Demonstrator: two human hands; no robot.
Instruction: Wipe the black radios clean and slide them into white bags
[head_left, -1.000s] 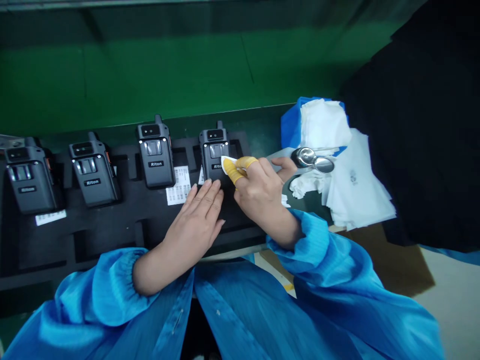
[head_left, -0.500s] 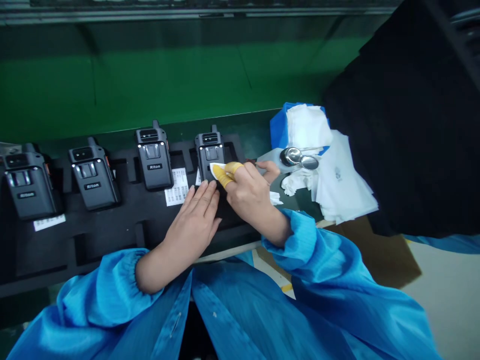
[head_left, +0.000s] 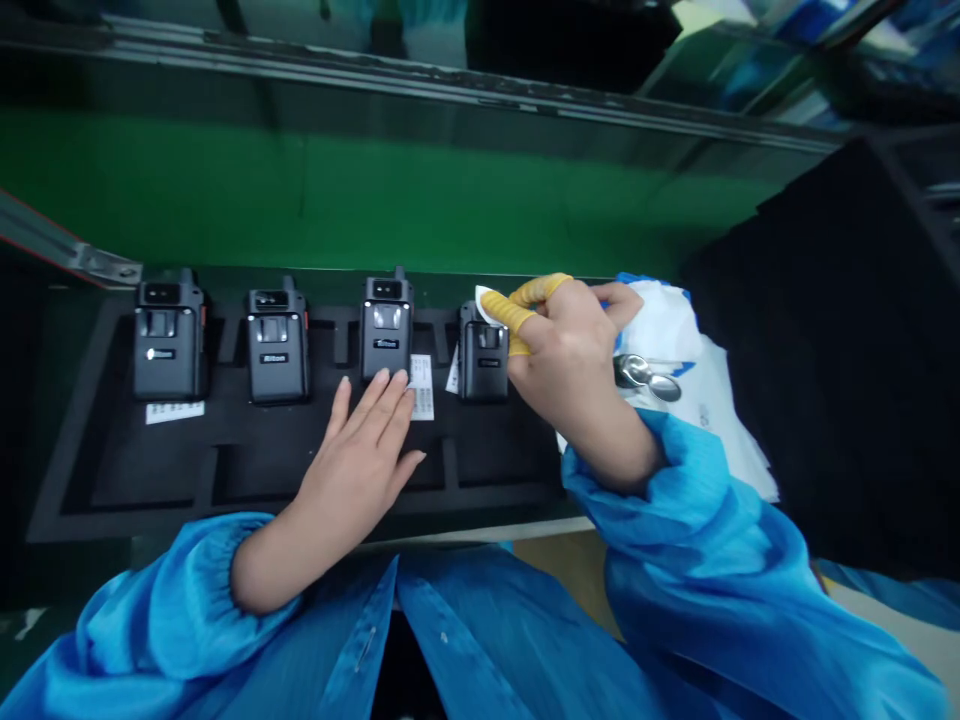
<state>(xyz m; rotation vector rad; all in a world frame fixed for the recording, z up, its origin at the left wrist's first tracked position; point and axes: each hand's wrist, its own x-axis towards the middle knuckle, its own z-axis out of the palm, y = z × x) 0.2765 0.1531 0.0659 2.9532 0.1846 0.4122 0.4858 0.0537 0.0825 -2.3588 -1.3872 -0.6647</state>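
Observation:
Several black two-way radios stand in a row in a black foam tray [head_left: 277, 475]. My right hand [head_left: 574, 340], with yellow covers on its fingers, pinches a small white wipe [head_left: 489, 305] against the top of the rightmost radio [head_left: 484, 365]; that radio's antenna is hidden. Flat and with fingers out, my left hand [head_left: 364, 440] rests at the lower edge of the neighbouring radio [head_left: 386, 330]. Its fingertips are by a white printed label [head_left: 422, 385]. Farther left are another radio [head_left: 277, 350] and the leftmost radio [head_left: 166, 345].
To the right, a blue box [head_left: 637, 282] of white wipes sits behind my right hand. Near it are a metal pump-top container [head_left: 634, 370] and white sheets [head_left: 720, 410]. A dark stack [head_left: 832, 380] rises at the far right, and a green panel [head_left: 450, 200] runs along the back.
My right hand with the wipe has gone from the rightmost radio's lower part up to its top. My left hand has shifted left to the neighbouring radio. The view has turned too.

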